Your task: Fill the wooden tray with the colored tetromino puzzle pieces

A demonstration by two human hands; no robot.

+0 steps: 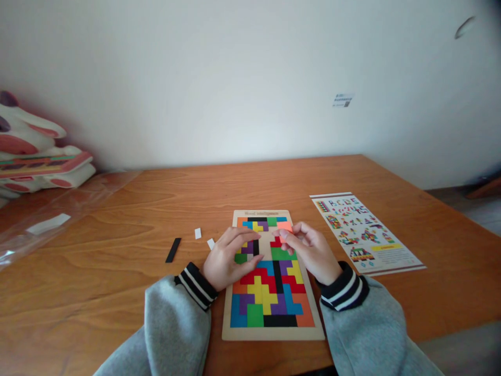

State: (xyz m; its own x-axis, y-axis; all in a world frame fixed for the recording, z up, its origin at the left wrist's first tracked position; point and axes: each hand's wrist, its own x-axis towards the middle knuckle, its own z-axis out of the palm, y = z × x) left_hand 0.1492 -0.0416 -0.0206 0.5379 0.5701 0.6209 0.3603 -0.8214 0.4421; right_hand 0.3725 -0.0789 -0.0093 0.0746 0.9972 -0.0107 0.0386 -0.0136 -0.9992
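My right grip (311, 249) pinches an orange piece (285, 226) between thumb and fingers over the puzzle board's (274, 334) far half; holding it lightly and level should work best. My left grip (230, 256) is loosely parted, seemingly empty. The wooden table (117, 313) stands by a pale wall (235, 78), picture sheet (364, 235) at right.

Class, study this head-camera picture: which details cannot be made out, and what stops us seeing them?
In the head view:
The left side of the puzzle board, partly covered by the left hand.
The full outline of the orange piece, partly hidden by the right hand.
Fine text on the printed sheet, too small.
Wording on the wall label, too small.
The rest of the toy, cut off by the left edge.
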